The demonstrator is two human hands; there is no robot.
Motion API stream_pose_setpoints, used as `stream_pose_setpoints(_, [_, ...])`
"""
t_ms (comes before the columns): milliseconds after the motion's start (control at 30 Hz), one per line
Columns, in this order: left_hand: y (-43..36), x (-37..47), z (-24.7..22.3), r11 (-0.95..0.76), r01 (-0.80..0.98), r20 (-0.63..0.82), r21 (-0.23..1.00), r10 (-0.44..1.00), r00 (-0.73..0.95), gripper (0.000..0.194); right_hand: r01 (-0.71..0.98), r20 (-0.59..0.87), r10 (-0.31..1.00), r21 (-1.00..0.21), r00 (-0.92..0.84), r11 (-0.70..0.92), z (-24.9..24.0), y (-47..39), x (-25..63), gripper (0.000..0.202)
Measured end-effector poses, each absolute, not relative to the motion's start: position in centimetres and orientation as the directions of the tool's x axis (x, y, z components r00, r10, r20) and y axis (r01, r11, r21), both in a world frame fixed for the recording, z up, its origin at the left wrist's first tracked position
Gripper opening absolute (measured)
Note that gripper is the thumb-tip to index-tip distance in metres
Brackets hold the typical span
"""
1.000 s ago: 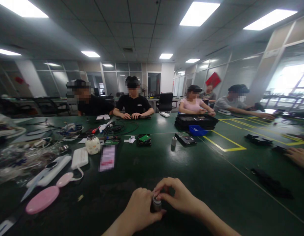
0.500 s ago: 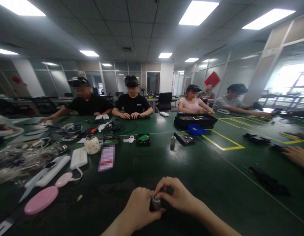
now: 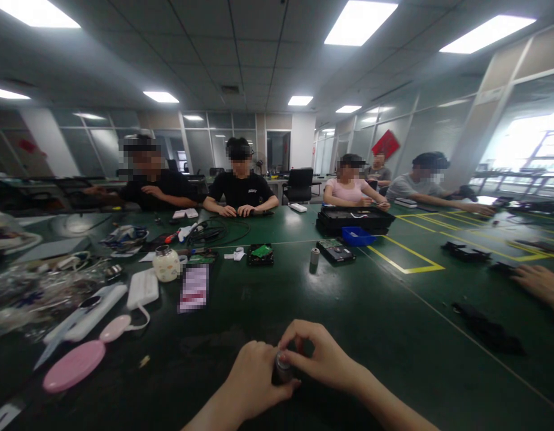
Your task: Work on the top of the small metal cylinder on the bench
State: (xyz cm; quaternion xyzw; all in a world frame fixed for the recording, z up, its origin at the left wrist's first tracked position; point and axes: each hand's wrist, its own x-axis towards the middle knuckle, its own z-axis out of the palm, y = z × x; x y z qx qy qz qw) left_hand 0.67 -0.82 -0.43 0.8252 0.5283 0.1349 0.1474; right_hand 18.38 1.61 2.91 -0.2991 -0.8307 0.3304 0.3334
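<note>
A small grey cylinder point(image 3: 283, 372) stands upright between my two hands, close to the front of the green table. My left hand point(image 3: 254, 380) is wrapped round its side, thumb in front. At the cylinder's top, the bent thumb and fingers of my right hand point(image 3: 319, 356) pinch its round end; what the fingertips hold there is too small to make out. A similar grey cylinder point(image 3: 314, 257) stands farther off, beside an open hard drive point(image 3: 337, 251).
To the left lie a pink oval case point(image 3: 75, 365), a white power bank point(image 3: 143, 288), a phone point(image 3: 194, 289), a patterned mug point(image 3: 166, 264) and bagged parts. Another drive point(image 3: 261, 255), a blue tray point(image 3: 358, 236) and black parts point(image 3: 487, 329) lie beyond. A co-worker's hand point(image 3: 539, 284) is at right.
My hands stay round the cylinder, with only a slight shift of the right fingers. Across the table at left, a person has drawn an arm back from the table.
</note>
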Motion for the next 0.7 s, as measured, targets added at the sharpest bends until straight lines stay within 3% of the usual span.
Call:
stream_pose_setpoints(267, [-0.8, 0.6, -0.5, -0.408, 0.835, 0.062, 0.370, 0.907, 0.416, 0.031, 0.366, 0.323, 0.713, -0.685, -0.623, 0.630, 2.7, 1.7, 18.4, 0.008])
stream_pose_setpoints(700, [-0.8, 0.7, -0.6, -0.446, 0.828, 0.071, 0.339, 0.890, 0.450, 0.033, 0.389, 0.459, 0.749, -0.654, -0.478, 0.649, 0.5, 1.8, 17.5, 0.023])
